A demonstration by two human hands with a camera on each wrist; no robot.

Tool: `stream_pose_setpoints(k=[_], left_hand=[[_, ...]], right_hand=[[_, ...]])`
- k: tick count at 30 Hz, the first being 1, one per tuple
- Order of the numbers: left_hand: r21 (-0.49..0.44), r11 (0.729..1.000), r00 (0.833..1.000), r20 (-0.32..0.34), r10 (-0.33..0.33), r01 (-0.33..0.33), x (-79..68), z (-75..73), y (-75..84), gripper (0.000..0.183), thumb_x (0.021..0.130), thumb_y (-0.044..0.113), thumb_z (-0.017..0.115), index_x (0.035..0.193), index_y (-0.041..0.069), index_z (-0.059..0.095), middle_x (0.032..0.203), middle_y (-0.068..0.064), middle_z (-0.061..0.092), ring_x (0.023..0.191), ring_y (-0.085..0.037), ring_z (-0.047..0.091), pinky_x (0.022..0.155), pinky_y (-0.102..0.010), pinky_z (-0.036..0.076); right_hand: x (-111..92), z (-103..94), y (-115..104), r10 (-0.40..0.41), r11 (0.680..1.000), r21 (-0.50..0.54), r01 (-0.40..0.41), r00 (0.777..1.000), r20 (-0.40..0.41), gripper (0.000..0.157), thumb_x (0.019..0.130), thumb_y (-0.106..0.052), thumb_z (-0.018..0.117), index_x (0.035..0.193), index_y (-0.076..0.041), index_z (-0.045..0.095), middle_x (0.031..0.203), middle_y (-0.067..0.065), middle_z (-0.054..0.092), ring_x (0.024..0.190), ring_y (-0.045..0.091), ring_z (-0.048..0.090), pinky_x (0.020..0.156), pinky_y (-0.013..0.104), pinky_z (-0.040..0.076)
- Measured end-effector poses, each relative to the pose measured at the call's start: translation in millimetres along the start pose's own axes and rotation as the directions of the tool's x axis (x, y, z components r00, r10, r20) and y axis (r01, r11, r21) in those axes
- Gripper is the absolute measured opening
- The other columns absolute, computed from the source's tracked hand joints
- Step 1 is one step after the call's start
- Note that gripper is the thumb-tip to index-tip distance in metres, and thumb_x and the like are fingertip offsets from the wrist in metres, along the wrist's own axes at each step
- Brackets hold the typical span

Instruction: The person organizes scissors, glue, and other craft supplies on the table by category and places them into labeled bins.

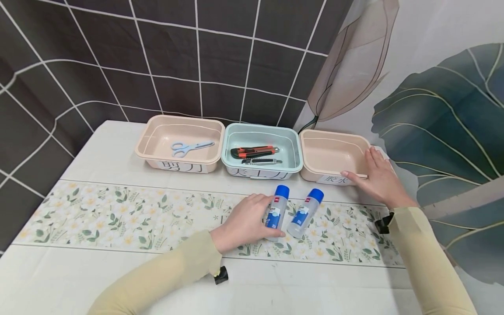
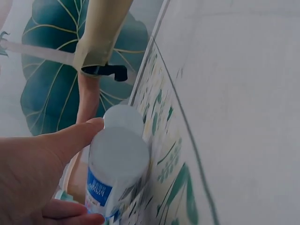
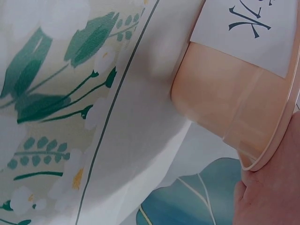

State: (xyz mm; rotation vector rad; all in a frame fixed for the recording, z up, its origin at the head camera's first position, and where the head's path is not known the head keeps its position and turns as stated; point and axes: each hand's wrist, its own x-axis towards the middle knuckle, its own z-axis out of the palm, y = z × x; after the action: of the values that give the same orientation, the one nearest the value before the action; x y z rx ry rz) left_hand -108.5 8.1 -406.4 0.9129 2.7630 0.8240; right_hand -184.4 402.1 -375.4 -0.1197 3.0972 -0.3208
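Observation:
Two clear glue bottles with blue caps and blue-white labels are on the floral strip. My left hand [image 1: 250, 218] holds the left glue bottle [image 1: 277, 210], thumb on its near side and fingers round its far side; in the left wrist view its pale round base [image 2: 119, 152] faces the camera. Just right of it lies the second glue bottle [image 1: 305, 213], leaning at a slant. My right hand [image 1: 379, 177] rests on the right corner of a pink bin [image 1: 334, 136], fingers straight along the side rim, thumb on the front rim. That bin's front label [image 3: 243, 33] partly shows.
To the left stand a blue bin [image 1: 261, 129] with box cutters [image 1: 256, 152] and another pink bin [image 1: 181, 122] with light-blue scissors [image 1: 190, 148]. All the bins form a row near the dark grid-patterned backdrop [image 1: 220, 57]. A leaf-print curtain [image 1: 445, 118] hangs at the right.

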Motion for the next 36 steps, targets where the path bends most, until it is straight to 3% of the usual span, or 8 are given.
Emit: stream_pose_setpoints(k=[6,9,17,30,36], left_hand=[[-0.006,1.000,1.000,-0.027,0.014,-0.014,-3.1,5.1,4.3,0.103,0.072,0.058,0.087,0.148,-0.001,0.049,0.128,-0.010,0.064,0.116,-0.023,0.058,0.102,-0.038,0.047],[-0.008,1.000,1.000,-0.023,0.006,-0.006,-3.1,3.8,4.6,0.094,0.073,0.049,0.087,0.146,-0.001,0.052,0.124,-0.009,0.065,0.111,-0.022,0.059,0.099,-0.037,0.048],[-0.041,0.999,0.999,-0.023,-0.032,0.031,-0.6,0.8,-7.6,0.079,0.076,0.024,0.084,0.146,0.003,0.054,0.119,-0.008,0.066,0.090,-0.016,0.056,0.075,-0.029,0.049],[-0.059,0.989,0.989,-0.053,-0.139,0.135,-8.9,-13.3,-28.3,0.064,0.076,0.018,0.084,0.137,0.006,0.064,0.106,-0.006,0.068,0.081,-0.016,0.059,0.067,-0.031,0.051],[-0.065,0.986,0.985,-0.069,-0.155,0.151,-12.0,-21.7,-38.3,0.054,0.079,0.020,0.086,0.129,0.004,0.070,0.110,-0.010,0.070,0.089,-0.021,0.065,0.078,-0.037,0.055]], right_hand=[[0,0.2,-1,-0.001,1.000,0.004,0.001,1.000,-0.004,0.109,0.096,-0.067,0.049,0.158,0.006,-0.002,0.165,0.023,-0.011,0.151,0.040,-0.009,0.117,0.060,-0.007],[0,0.4,0,-0.002,1.000,0.005,0.002,1.000,-0.007,0.108,0.096,-0.066,0.050,0.158,0.006,-0.002,0.165,0.023,-0.011,0.151,0.041,-0.008,0.117,0.063,-0.004],[-1,0.6,0,-0.007,1.000,0.000,0.007,1.000,-0.015,0.109,0.096,-0.066,0.050,0.158,0.006,-0.002,0.165,0.023,-0.010,0.152,0.040,-0.009,0.118,0.063,-0.002],[-3,-0.3,-3,-0.008,1.000,0.011,0.009,1.000,-0.018,0.109,0.096,-0.066,0.051,0.158,0.007,-0.001,0.165,0.024,-0.010,0.151,0.041,-0.007,0.118,0.058,-0.007],[-2,0.2,-2,-0.005,1.000,0.012,0.005,1.000,-0.026,0.108,0.096,-0.066,0.051,0.159,0.006,0.000,0.166,0.022,-0.010,0.151,0.043,-0.006,0.117,0.061,-0.006]])
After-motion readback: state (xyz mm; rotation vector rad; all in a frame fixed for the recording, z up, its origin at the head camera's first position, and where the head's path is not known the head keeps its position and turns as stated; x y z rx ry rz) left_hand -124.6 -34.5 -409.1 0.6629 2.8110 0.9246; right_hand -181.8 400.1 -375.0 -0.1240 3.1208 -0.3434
